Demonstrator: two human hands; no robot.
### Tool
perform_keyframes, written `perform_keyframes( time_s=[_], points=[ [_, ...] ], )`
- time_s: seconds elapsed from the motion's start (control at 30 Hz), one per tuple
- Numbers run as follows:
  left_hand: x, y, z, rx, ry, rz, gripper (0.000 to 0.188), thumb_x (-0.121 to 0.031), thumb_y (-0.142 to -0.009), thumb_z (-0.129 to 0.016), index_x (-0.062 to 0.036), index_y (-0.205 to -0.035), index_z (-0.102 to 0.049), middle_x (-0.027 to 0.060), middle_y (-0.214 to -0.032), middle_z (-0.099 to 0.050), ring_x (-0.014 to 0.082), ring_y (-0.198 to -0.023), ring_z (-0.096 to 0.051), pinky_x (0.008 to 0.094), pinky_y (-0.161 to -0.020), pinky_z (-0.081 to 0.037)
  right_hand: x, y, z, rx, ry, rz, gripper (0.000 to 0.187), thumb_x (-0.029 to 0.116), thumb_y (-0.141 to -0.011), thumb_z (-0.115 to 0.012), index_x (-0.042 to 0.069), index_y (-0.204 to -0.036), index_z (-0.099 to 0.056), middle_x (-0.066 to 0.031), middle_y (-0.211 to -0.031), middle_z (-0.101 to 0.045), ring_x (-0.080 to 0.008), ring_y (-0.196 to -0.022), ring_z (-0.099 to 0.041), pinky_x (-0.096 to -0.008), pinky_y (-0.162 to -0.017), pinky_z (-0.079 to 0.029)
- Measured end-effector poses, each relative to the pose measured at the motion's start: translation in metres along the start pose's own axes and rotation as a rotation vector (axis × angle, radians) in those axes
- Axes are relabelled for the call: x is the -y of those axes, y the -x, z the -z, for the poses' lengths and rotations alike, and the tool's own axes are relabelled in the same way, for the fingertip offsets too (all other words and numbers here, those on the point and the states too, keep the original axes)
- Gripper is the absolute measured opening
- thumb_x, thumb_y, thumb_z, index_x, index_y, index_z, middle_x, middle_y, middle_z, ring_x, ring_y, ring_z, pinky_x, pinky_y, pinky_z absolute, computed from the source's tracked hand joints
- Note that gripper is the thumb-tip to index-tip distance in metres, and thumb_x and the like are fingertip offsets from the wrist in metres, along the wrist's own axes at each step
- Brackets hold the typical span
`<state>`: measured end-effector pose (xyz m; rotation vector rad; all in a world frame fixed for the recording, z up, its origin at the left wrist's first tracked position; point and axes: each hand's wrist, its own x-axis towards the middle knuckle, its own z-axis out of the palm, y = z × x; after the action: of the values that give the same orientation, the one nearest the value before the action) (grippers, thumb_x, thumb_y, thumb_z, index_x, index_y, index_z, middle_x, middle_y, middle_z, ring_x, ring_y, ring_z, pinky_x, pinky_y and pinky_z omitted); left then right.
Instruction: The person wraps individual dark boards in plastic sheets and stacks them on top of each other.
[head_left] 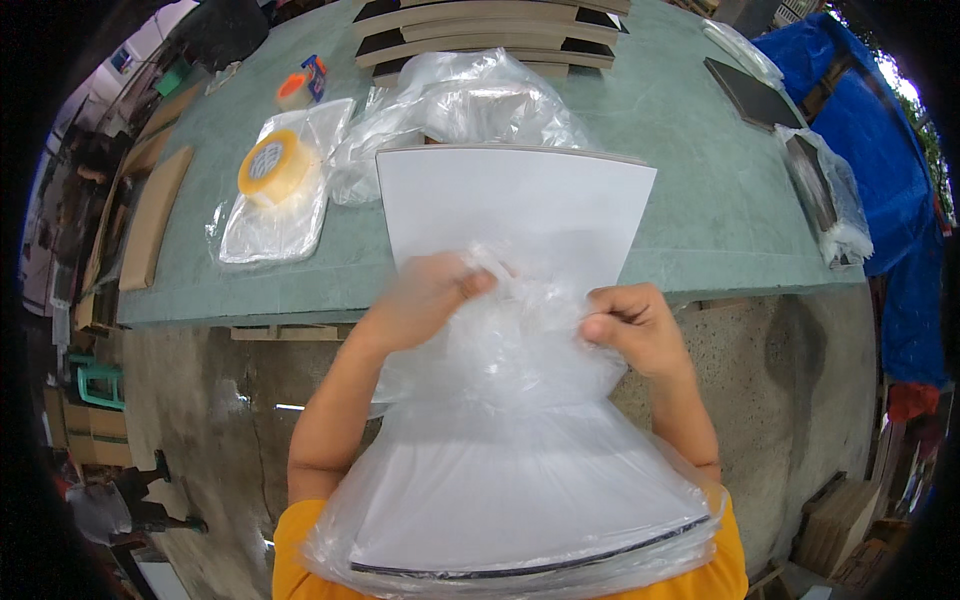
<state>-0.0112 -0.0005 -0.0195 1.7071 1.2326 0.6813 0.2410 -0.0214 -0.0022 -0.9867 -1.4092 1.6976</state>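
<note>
A clear plastic bag (pixel 510 345) covers the near part of a stack of white sheets or boards (pixel 515 200). The far end of the stack sticks out bare over the table edge, and a dark strip shows at its near end inside the plastic. My left hand (pixel 435 295), slightly blurred, pinches the bunched plastic on the left. On the right, my right hand (pixel 635 325) grips the film between thumb and curled fingers. The near end of the wrapped stack rests against my yellow shirt.
On the green table (pixel 690 230) lie a tape roll (pixel 270 170) on folded plastic bags (pixel 275 235), a tape dispenser (pixel 305 85) and crumpled plastic (pixel 480 100). Stacked boards (pixel 490 35) stand behind. A wrapped board (pixel 825 195) lies right, beside a blue tarp (pixel 905 210). Someone (pixel 110 505) is at lower left.
</note>
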Motion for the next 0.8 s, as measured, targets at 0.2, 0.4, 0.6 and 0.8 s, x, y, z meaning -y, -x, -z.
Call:
perform_keyframes(
  time_s=[0.2, 0.4, 0.6, 0.8],
  points=[
    [-0.020, 0.020, 0.003, -0.604, 0.493, -0.021, 0.022, -0.024, -0.084, -0.049, -0.0045, -0.079, -0.057, 0.0008, -0.071, -0.054, 0.0090, -0.073, -0.052, 0.0233, -0.065, -0.042, -0.011, 0.006, 0.007, -0.108, -0.464, -0.025, 0.025, 0.011, -0.069, -0.066, -0.001, -0.089, -0.057, -0.0062, -0.078, -0.060, -0.0104, -0.063, -0.055, -0.0245, -0.055, -0.046],
    [-0.031, 0.016, -0.040, -0.044, 0.113, -0.332, 0.036, -0.016, -0.071, -0.066, -0.0008, -0.100, -0.052, 0.0043, -0.091, -0.054, 0.0169, -0.080, -0.054, 0.0286, -0.072, -0.044, -0.035, -0.001, -0.012, -0.093, -0.554, -0.043, 0.016, 0.008, -0.077, -0.058, -0.001, -0.090, -0.057, -0.0067, -0.079, -0.060, -0.0114, -0.067, -0.056, -0.0230, -0.064, -0.046],
    [0.021, 0.042, 0.031, -0.960, 0.614, 0.227, 0.021, -0.002, -0.072, -0.053, 0.0014, -0.093, -0.052, 0.0087, -0.083, -0.055, 0.0181, -0.077, -0.054, 0.0276, -0.068, -0.045, -0.030, 0.020, 0.033, -0.104, -0.518, -0.009, 0.009, 0.009, -0.079, -0.057, 0.001, -0.083, -0.059, -0.0056, -0.070, -0.060, -0.0098, -0.055, -0.056, -0.0249, -0.054, -0.049],
    [-0.027, 0.041, -0.008, -0.374, 0.386, -0.376, 0.017, -0.012, -0.074, -0.063, -0.0007, -0.082, -0.053, 0.0076, -0.074, -0.054, 0.0124, -0.070, -0.052, 0.0255, -0.060, -0.043, -0.006, 0.002, -0.027, 0.053, -0.019, 0.033, 0.014, 0.014, -0.075, -0.064, 0.001, -0.077, -0.058, -0.0048, -0.069, -0.060, -0.0064, -0.057, -0.054, -0.0187, -0.052, -0.043]
  ],
)
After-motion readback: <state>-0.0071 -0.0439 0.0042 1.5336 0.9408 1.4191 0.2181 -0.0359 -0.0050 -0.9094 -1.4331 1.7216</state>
